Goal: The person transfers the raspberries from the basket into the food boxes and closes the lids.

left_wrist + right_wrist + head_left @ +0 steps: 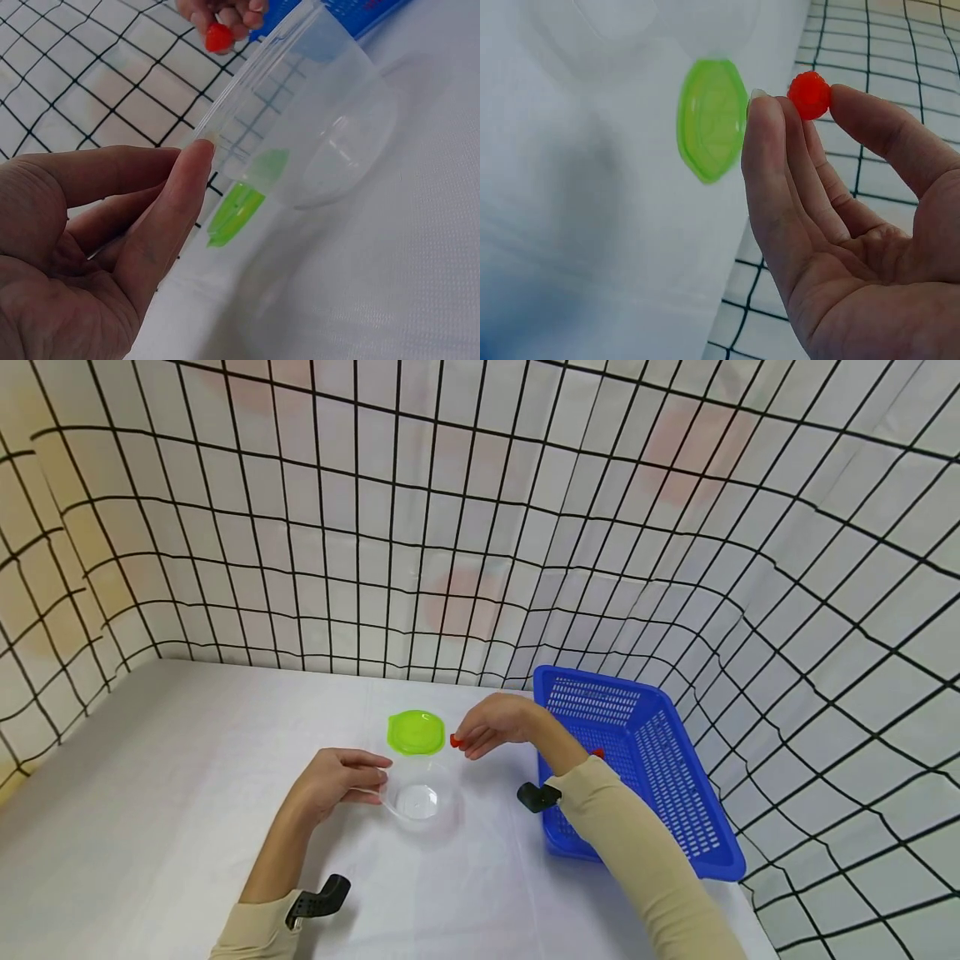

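Note:
A clear plastic bowl (417, 800) stands on the white table, its rim pinched by the left hand (337, 785) between thumb and fingers. In the left wrist view the bowl (330, 142) looks see-through, with nothing visible inside. My right hand (497, 725) pinches a small red toy raspberry (809, 95) by thumb and fingertips, above the table behind and right of the bowl. A bright green lid-like dish (416, 732) lies just behind the bowl, left of the right hand.
On the right stands a blue perforated plastic basket (693, 793), with the right forearm over its near left side. A small red piece (597, 752) shows inside it, partly hidden by the arm. Black wire mesh (360, 502) over white cloth borders the table's back and sides.

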Available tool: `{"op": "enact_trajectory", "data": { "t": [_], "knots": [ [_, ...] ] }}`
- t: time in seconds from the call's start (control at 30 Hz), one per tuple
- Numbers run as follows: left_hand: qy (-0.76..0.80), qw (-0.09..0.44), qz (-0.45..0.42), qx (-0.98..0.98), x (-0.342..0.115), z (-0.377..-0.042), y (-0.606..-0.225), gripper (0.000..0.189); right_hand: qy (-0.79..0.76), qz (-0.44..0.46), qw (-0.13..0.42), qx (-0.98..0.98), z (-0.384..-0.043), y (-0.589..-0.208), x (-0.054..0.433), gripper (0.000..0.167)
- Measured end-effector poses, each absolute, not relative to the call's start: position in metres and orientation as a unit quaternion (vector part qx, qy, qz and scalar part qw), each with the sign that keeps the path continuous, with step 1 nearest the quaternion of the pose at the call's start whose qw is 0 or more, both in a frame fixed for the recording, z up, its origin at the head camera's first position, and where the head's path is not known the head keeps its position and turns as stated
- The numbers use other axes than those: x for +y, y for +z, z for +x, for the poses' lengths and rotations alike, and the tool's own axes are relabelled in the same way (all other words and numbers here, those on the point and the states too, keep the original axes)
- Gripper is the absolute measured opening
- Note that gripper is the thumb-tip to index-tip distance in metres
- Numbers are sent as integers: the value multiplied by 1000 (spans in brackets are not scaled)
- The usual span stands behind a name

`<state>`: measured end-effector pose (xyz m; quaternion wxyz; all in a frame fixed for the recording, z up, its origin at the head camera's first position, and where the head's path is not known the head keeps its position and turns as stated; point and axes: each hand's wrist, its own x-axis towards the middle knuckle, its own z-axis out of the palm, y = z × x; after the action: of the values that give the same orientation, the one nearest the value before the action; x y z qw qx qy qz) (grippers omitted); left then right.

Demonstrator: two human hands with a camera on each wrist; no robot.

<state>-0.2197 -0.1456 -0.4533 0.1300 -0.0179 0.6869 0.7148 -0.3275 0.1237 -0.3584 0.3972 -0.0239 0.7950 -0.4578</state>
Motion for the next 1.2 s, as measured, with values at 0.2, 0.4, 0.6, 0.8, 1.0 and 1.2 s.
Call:
{"op": "enact_trajectory", "data": {
  "t": [0.2,0.4,0.6,0.8,1.0,1.2],
  "knots": [
    [718,135,-15,683,-143,-222,-456,39,-444,-32,414,794,-326,-371,112,21],
    [714,134,-16,687,-143,-223,-455,39,-440,-44,426,790,-323,-379,105,22],
    [714,134,-18,687,-143,-222,-453,40,-428,-54,428,794,-320,-380,98,23],
    [714,135,-16,687,-144,-221,-452,40,-437,-46,436,786,-319,-383,95,21],
    [711,134,-21,690,-144,-221,-453,39,-436,-42,437,786,-317,-384,94,22],
    [712,132,-15,690,-145,-221,-454,39,-436,-42,436,786,-317,-385,93,23]
  ]
}}
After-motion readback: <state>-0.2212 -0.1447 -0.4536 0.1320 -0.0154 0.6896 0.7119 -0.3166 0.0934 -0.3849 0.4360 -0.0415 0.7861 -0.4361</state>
